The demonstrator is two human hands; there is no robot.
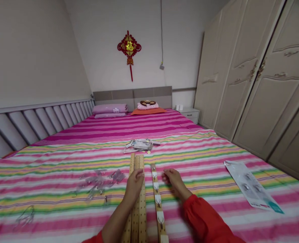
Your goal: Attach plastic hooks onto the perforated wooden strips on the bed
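My left hand (134, 182) is over several perforated wooden strips (135, 216) lying side by side, its fingers curled and pinched together. Whether it touches the strips or holds something small, I cannot make out. To their right lies a single wooden strip (159, 225) bearing a row of white adhesive hooks (157, 199) with metal prongs. Just right of that strip's far end is my right hand (174, 178), fingers drawn together and slightly blurred; anything between them is hidden.
Clear plastic pieces (97, 182) lie scattered on the striped sheet (70, 206) at left, with a thin clear loop (26, 216) nearer. Beyond the strips is a pile of plastic packets (140, 145). A hook blister pack (252, 187) rests at right. Wardrobes (271, 111) stand beside the bed.
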